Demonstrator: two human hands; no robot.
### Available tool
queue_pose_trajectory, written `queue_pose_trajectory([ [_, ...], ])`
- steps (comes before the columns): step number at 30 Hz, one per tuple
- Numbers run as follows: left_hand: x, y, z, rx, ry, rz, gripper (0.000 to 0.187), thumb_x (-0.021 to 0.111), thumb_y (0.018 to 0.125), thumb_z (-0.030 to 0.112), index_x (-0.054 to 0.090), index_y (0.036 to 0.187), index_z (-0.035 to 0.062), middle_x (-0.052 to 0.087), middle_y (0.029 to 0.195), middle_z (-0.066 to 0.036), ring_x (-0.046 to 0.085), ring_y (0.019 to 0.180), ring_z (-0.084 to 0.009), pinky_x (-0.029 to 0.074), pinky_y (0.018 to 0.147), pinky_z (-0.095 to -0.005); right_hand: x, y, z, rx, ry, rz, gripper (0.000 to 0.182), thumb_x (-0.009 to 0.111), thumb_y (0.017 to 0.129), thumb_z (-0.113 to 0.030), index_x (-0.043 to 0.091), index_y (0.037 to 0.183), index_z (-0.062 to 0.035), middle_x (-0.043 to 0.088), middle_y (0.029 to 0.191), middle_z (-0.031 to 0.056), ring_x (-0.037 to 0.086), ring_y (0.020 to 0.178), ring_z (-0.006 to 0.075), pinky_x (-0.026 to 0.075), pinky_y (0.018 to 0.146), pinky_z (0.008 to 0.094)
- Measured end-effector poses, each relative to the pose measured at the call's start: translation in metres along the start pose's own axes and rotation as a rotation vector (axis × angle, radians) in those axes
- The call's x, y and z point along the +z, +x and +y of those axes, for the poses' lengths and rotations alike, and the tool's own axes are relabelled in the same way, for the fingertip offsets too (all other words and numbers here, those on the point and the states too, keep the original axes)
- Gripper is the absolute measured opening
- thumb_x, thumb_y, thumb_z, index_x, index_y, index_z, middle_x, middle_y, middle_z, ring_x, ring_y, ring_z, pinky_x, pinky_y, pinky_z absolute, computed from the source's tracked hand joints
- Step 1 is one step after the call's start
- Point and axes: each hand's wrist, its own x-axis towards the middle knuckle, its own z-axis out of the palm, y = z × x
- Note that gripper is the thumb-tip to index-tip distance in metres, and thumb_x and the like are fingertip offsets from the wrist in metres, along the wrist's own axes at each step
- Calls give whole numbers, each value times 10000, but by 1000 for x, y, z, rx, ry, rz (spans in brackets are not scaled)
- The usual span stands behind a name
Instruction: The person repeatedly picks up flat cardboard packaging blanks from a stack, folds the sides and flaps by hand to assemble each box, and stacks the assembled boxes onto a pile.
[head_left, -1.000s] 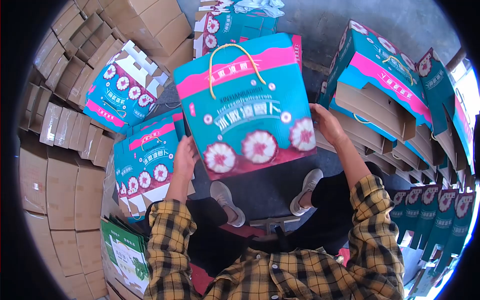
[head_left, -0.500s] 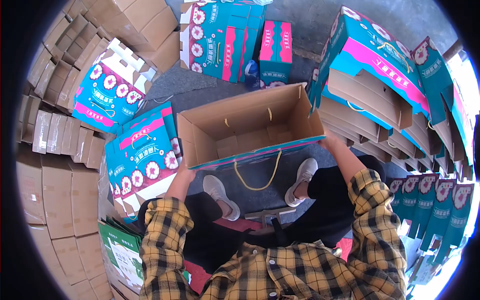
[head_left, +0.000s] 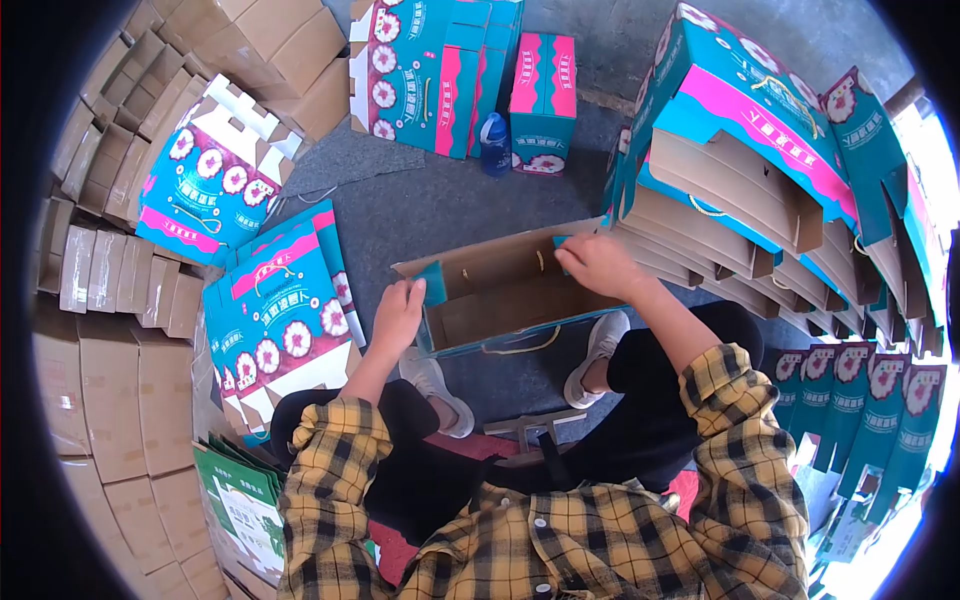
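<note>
An open cardboard gift carton stands on the floor between my shoes, brown inside with a teal printed outside. Its inside shows bare cardboard. A yellow cord handle hangs on the near side, and two short cord loops show on the far inner wall. My left hand grips the left end flap, which leans inward with its teal face up. At the opposite end my right hand has its fingers closed on the right flap, of which only a small teal corner shows.
Flat printed cartons lean at my left, before stacked brown boxes. A blue bottle stands beside a closed teal-and-pink box. Large printed cartons are piled at the right. A metal-framed stool part sits between my legs.
The carton has been lowered toward the floor. Both hands have moved from its outer ends up to the end flaps, which now tilt inward.
</note>
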Motion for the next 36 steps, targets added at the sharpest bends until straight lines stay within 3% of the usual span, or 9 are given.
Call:
queue_pose_trajectory([
  [7,-7,-22,40,86,343,-189,736,417,894,613,644,1042,-72,478,1298,-304,409,1263,-411,352,1035,-451,38,8,38,191,-111,-153,386,459,922,-312,588,998,43,639,988,257,617,947,398,479,834,487],
  [10,-8,-23,46,51,378,-279,774,450,866,626,625,1094,-93,381,1388,-321,341,1319,-422,319,1073,-453,33,11,45,176,91,1,563,415,942,-441,570,1073,84,638,998,269,640,926,378,487,834,454],
  [12,-7,-23,44,36,369,-288,763,454,866,613,625,1093,-95,372,1394,-322,332,1325,-422,316,1076,-452,18,8,39,514,619,47,787,350,918,-626,540,1179,92,635,1001,252,655,896,331,491,817,413],
  [14,-6,-22,43,29,360,-294,751,459,866,601,625,1092,-96,363,1400,-323,323,1331,-423,313,1079,-451,21,13,51,576,677,44,956,321,841,-770,523,1238,77,629,1002,229,652,867,295,488,789,386],
  [17,-5,-23,39,18,406,-308,738,460,866,584,609,1128,-90,362,1409,-312,321,1335,-418,322,1073,-454,12,16,46,701,757,33,948,420,800,-775,501,1282,37,597,1100,244,639,899,296,489,804,369],
  [19,-6,-24,37,3,373,-299,733,457,865,574,589,1165,-82,366,1415,-293,314,1344,-408,330,1068,-461,11,15,46,757,838,38,915,548,781,-714,431,1347,-5,502,1277,221,573,1086,290,477,867,403],
  [23,-21,-23,36,-57,319,-330,723,451,867,565,571,1200,-65,410,1393,-274,384,1302,-401,358,1044,-467,10,7,52,600,797,-82,880,662,773,-606,410,1377,-18,467,1317,207,532,1150,299,465,900,428],
  [28,-41,-30,31,-175,245,-431,574,424,872,456,626,1079,-39,625,1057,-281,586,1033,-422,441,921,-460,9,7,59,381,317,-204,925,721,719,-581,392,1405,-53,408,1381,226,416,1282,346,384,1031,422],
  [36,-54,-27,26,-209,265,-523,469,406,841,297,599,1070,-64,649,921,-267,635,905,-377,485,804,-442,18,2,38,52,-230,-240,930,764,689,-494,368,1417,-73,403,1407,161,344,1337,327,310,1095,424],
])
